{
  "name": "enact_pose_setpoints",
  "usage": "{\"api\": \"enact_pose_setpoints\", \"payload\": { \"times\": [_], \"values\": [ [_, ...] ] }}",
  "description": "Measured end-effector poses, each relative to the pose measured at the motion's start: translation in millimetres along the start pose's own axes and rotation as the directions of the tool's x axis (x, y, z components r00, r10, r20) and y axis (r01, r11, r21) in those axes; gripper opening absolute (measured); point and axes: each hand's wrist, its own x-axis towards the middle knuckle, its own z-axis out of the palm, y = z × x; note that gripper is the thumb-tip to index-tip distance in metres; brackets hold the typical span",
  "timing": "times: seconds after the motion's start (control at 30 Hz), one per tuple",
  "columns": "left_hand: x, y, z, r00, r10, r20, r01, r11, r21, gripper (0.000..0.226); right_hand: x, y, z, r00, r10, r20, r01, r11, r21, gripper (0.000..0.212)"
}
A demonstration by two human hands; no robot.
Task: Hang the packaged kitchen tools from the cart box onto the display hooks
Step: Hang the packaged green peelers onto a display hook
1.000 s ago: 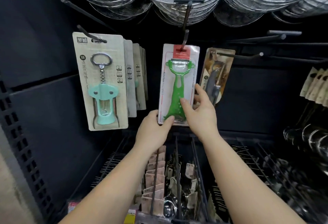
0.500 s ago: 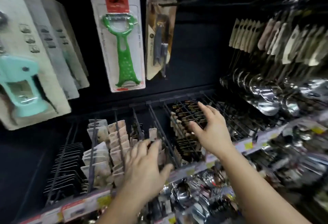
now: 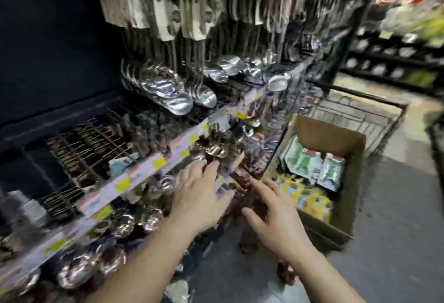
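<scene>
Both hands empty, fingers spread: left hand [image 3: 199, 197] by the shelf's front edge, right hand [image 3: 276, 216] near the cardboard box [image 3: 348, 206] in the cart [image 3: 365, 112]; green peeler packs [image 3: 310, 162] inside remain unhung, so work's left.

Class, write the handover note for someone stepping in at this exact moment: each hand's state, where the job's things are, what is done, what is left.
Left hand: open, empty, in front of the shelf edge.
Right hand: open, empty, reaching toward the cardboard box.
Box sits in the wire cart, right of the shelves; packaged tools lie inside, some green.
Done: nothing in hand now; hung count not visible here.
Left: pick the next package, hang it on a hook; repeat until the box is empty.
</scene>
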Motion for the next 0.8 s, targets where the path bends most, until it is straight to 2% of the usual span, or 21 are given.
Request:
{"api": "enact_pose_setpoints", "payload": {
  "times": [0.17,0.33,0.47,0.6,0.8],
  "values": [
    [51.5,80.7,46.9,0.996,0.080,0.032,-0.079,0.996,-0.031,0.077,-13.0,86.4,-39.6,0.992,0.124,0.006,-0.124,0.991,-0.053,0.065],
    [75.3,139.5,89.7,0.978,0.182,0.102,-0.176,0.982,-0.067,0.074,1.7,150.0,-70.5,0.967,0.248,-0.061,-0.249,0.969,-0.007,0.064],
    [85.8,154.4,124.7,0.948,0.251,0.195,-0.237,0.967,-0.091,0.072,37.3,190.6,-86.5,0.935,0.328,-0.131,-0.324,0.944,0.054,0.063],
    [111.8,157.2,151.7,0.926,0.263,0.271,-0.245,0.964,-0.100,0.072,85.4,228.9,-95.4,0.909,0.397,-0.129,-0.394,0.918,0.050,0.063],
    [214.3,177.7,192.7,0.896,0.279,0.345,-0.253,0.960,-0.118,0.078,162.0,285.2,-96.8,0.876,0.468,-0.120,-0.465,0.884,0.058,0.061]
  ]
}}
